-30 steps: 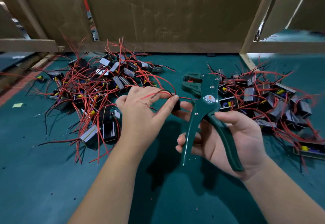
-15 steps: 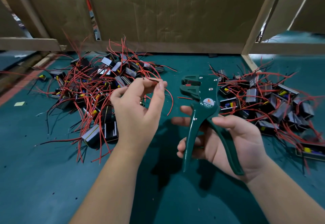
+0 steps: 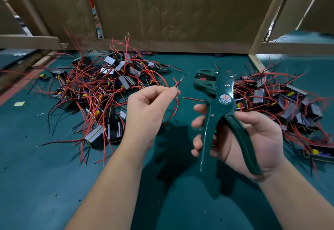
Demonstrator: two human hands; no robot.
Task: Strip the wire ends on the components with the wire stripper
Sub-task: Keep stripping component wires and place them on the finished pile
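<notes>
While the left hand point(image 3: 150, 110) pinches a red wire point(image 3: 178, 85) between thumb & forefinger, its tip pokes up toward the wire stripper point(image 3: 216, 103), near the tool's head but not in it yet; right hand point(image 3: 253, 139) is wrapped round both green handles, handles spread, jaws look apart; the component on this wire isn't visible, prob. hidden behind the left hand; to do it well: keep the pinch close to the tip so the end is stiff, feed it straight into the mouth, squeeze once, firm & even, then pull off in line w/ the wire; going too deep bares too much copper; left pile point(image 3: 101, 88) and right pile point(image 3: 289, 107) of wired components lie on the green mat point(image 3: 54, 184).
</notes>
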